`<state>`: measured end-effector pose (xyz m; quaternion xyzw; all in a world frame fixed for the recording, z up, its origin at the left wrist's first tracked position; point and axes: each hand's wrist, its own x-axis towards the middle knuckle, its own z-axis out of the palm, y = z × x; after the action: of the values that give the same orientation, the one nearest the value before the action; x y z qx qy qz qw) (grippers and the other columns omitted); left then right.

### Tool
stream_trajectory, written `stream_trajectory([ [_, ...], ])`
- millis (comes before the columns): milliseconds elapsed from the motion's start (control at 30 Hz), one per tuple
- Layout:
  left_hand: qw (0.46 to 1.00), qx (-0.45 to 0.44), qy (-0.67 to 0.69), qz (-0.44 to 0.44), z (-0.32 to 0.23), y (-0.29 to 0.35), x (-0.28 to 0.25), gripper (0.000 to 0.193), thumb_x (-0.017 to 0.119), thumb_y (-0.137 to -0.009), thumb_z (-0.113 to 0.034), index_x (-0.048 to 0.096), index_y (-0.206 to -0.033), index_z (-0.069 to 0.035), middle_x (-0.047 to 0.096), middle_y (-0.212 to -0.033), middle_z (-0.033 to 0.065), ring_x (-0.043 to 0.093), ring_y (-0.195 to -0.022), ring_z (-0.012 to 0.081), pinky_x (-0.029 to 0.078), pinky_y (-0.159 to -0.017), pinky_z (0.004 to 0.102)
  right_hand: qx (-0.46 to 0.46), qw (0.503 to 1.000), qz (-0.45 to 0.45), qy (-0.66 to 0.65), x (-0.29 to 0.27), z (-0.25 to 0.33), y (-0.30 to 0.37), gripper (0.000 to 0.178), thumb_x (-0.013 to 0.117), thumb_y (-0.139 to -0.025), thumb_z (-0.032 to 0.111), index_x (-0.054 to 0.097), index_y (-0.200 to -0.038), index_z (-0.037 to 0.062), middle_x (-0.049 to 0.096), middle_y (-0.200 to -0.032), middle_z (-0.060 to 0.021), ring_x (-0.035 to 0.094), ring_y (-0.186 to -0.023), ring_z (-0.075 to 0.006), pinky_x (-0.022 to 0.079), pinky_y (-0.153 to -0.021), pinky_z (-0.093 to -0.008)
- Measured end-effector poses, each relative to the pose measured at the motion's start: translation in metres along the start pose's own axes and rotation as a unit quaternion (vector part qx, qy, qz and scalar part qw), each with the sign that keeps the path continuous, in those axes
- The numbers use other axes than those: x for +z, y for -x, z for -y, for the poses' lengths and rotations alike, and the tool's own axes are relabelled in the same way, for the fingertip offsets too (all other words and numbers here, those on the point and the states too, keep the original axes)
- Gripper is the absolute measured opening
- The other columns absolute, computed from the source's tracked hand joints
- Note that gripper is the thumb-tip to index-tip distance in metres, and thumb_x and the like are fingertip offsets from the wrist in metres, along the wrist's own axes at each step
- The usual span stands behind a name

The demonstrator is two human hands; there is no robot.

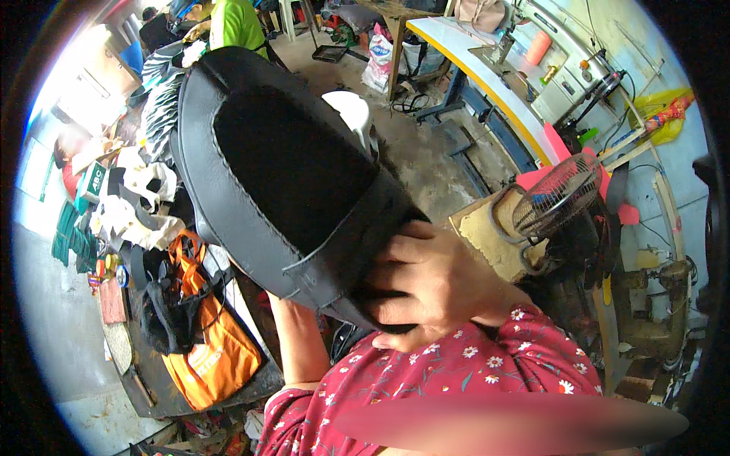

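A black leather piece that looks like a brimmed hat (251, 254) fills the middle of the head view. It is tilted, with its dark hollow turned toward me and light stitching along the inner edge of its wide rim. Around its near right side my right hand (430, 285) is closed, fingers bent over the leather. My left forearm (299, 338) rises behind the lower edge of the hat. The left hand itself is hidden behind it, so its fingers do not show.
On the left, a worktable (262, 380) bears an orange bag (217, 361), a black bag (163, 315) and white cloth pieces (125, 220). A fan (559, 194) stands at right, near a sewing machine (566, 80) on a white-topped table (464, 45). Farther back is a person in green (236, 26).
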<state>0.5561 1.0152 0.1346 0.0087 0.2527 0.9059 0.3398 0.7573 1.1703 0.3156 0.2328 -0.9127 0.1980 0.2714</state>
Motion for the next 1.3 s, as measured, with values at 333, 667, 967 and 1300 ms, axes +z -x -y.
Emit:
stream_trajectory([
  [333, 0.999, -0.022, -0.012, 0.034, -0.023, -0.130, 0.033, 0.070, 0.048, -0.094, -0.061, 0.049, -0.142, -0.010, 0.055, -0.140, 0.0114, 0.055, -0.123, 0.0286, 0.048, -0.103, 0.0454, -0.011, 0.999, 0.011, 0.049, -0.021, -0.103, -0.074, 0.031, 0.075, -0.069, 0.045, 0.069, -0.083, 0.0181, 0.066, -0.095, -0.0007, 0.061, -0.092, -0.0222, 0.049, -0.071, -0.0395],
  [667, 1.000, -0.001, -0.004, 0.004, -0.028, -0.193, 0.029, 0.069, 0.048, -0.094, -0.060, 0.049, -0.141, -0.010, 0.055, -0.139, 0.0114, 0.056, -0.122, 0.0284, 0.049, -0.102, 0.0451, -0.059, 0.998, 0.019, -0.023, -0.009, -0.203, -0.117, 0.030, 0.072, -0.074, 0.044, 0.065, -0.079, 0.0144, 0.060, -0.078, -0.0018, 0.057, -0.089, -0.0260, 0.045, -0.075, -0.0420],
  [967, 0.999, 0.024, 0.029, 0.014, 0.053, -0.312, 0.086, 0.068, 0.049, -0.094, -0.059, 0.050, -0.141, -0.010, 0.056, -0.139, 0.0114, 0.057, -0.121, 0.0281, 0.049, -0.101, 0.0450, -0.079, 0.995, 0.019, -0.052, -0.044, -0.358, -0.082, 0.030, 0.073, -0.073, 0.044, 0.068, -0.083, 0.0159, 0.064, -0.088, -0.0024, 0.057, -0.081, -0.0237, 0.046, -0.069, -0.0403],
  [1300, 0.997, 0.067, -0.011, -0.041, 0.229, -0.490, 0.167, 0.063, 0.058, -0.090, -0.054, 0.055, -0.134, -0.010, 0.060, -0.131, 0.0101, 0.060, -0.114, 0.0276, 0.051, -0.097, 0.0449, 0.032, 0.999, 0.035, 0.022, -0.152, -0.529, 0.014, 0.039, 0.073, -0.075, 0.048, 0.067, -0.080, 0.0103, 0.059, -0.078, -0.0040, 0.055, -0.080, -0.0255, 0.044, -0.069, -0.0408],
])
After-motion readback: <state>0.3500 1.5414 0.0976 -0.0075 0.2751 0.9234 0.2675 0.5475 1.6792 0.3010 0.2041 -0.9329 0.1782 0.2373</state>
